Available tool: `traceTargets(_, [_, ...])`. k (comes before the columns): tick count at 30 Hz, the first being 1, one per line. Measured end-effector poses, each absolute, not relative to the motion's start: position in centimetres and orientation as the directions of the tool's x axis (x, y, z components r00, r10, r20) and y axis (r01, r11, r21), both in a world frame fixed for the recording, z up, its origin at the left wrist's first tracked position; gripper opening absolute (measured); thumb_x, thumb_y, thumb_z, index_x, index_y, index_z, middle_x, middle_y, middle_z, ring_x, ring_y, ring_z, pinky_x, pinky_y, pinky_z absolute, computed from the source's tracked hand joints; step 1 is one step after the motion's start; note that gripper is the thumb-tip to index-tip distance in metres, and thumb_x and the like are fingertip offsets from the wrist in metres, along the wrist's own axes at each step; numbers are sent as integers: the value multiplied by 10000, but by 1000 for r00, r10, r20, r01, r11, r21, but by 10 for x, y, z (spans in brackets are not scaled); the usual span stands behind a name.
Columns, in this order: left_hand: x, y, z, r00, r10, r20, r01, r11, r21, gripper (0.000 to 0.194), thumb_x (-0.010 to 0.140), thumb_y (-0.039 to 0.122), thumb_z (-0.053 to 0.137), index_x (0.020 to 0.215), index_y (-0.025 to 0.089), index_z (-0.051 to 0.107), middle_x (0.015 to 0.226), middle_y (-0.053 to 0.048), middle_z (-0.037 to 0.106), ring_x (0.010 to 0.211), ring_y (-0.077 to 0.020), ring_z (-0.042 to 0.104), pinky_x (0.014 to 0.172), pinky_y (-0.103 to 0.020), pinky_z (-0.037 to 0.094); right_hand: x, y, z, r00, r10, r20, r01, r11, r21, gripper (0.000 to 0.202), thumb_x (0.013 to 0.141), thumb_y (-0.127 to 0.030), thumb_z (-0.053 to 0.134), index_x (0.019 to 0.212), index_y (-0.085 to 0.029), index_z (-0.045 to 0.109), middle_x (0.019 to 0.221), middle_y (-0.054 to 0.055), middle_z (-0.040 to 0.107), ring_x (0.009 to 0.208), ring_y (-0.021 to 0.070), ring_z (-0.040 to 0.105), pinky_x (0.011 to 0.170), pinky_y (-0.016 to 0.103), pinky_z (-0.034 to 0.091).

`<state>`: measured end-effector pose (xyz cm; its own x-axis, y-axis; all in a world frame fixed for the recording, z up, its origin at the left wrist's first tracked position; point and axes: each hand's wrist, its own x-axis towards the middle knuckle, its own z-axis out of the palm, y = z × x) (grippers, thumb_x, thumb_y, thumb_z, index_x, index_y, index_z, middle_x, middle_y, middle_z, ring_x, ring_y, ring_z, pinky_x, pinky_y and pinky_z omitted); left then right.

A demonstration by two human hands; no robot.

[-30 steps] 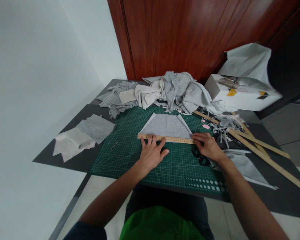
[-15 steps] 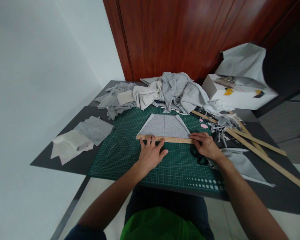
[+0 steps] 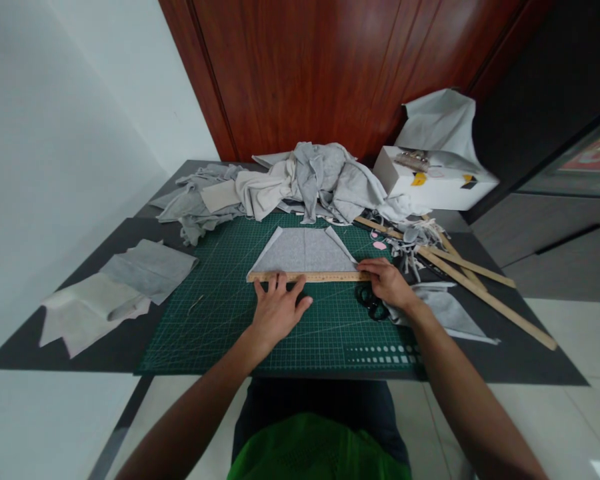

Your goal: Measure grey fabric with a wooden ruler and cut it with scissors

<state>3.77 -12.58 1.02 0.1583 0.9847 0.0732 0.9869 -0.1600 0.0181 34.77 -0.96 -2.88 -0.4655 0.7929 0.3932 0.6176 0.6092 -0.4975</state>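
A grey piece of fabric (image 3: 300,250), wide at its near edge and narrow at the far one, lies with slanted sides turned in. Along its near edge runs a wooden ruler (image 3: 320,277). My left hand (image 3: 276,310) is open, fingers spread, fingertips pressing on the ruler's left part and thumb out to the side. At the other end, my right hand (image 3: 387,283) has its fingers closed around the ruler's tip, beside the fabric's right corner; its thumb is partly hidden. Black-handled scissors (image 3: 373,303) lie just below the right hand, their blades out of sight.
A green cutting mat (image 3: 220,340) covers the middle of the dark table. Crumpled grey and cream fabric (image 3: 325,177) is heaped behind, near a white box (image 3: 433,183). Fabric pieces (image 3: 150,267) lie at left; wooden strips (image 3: 490,303) and scraps (image 3: 415,243) at right.
The camera view has turned right, so everything sits further left in the picture. Both hands stay at the same places on the ruler, and the fabric lies as before.
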Motion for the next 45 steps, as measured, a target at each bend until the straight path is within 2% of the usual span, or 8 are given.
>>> traceTargets(8, [41,-118,27,153,988,17,987,-153,48,526,1071,562,410,1466,279,611,1366,-194,583,1345,-427,497,1129,-741,308,352,-7,-30,-460,799,386,626,601,-497,439,857,-7,489,1075,-187,825,1175,127,782,1121,275,707,1038,471,579])
traceTargets(12, [45,-110,32,247,967,61,966,-251,69,481,1086,495,404,1323,188,689,1430,-170,581,1367,-373,486,1176,-582,358,352,-6,-29,-465,786,407,620,617,-484,409,867,-21,496,1065,-179,817,1156,129,785,1103,273,711,1027,464,580])
traceTargets(17, [51,-99,32,351,936,-6,930,-348,118,508,1111,415,331,1253,86,691,1334,-177,671,1300,-298,577,1187,-432,398,353,-9,-27,-454,789,415,620,614,-488,411,868,-16,485,1087,-167,799,1141,129,787,1100,263,718,1032,454,574])
traceTargets(23, [57,-100,33,316,949,2,945,-315,87,560,1099,501,341,1296,102,682,1302,-174,689,1271,-321,592,1142,-450,436,358,-9,-26,-445,801,401,625,598,-502,393,865,-24,507,1095,-165,793,1163,136,782,1118,262,720,1045,441,568])
traceTargets(31, [67,-111,26,301,953,30,950,-302,75,591,1077,579,344,1538,266,539,1398,-145,628,1306,-373,515,1116,-515,395,367,-10,-23,-447,827,340,659,562,-500,408,814,-40,568,1114,-195,798,1177,122,783,1129,272,721,1068,465,562])
traceTargets(36, [76,-113,27,291,955,48,955,-293,40,594,1064,599,362,1522,278,560,1397,-160,614,1267,-402,519,1094,-546,384,375,11,-6,-362,877,315,742,476,-473,314,850,-103,609,1076,-209,800,1152,110,788,1054,258,745,1010,404,585])
traceTargets(41, [80,-106,36,273,962,7,960,-273,60,565,1072,576,343,1448,267,629,1304,-163,650,1217,-404,549,1046,-554,426,367,53,6,-148,952,267,876,252,-411,195,925,-209,621,991,-144,793,1075,189,786,1033,336,734,980,469,565])
traceTargets(45, [84,-102,42,263,965,-15,961,-260,96,545,1075,567,355,1351,245,696,1274,-161,654,1220,-386,564,1029,-551,463,363,71,-6,-124,968,218,925,192,-328,173,911,-216,629,842,-136,765,916,207,766,983,355,715,959,484,555])
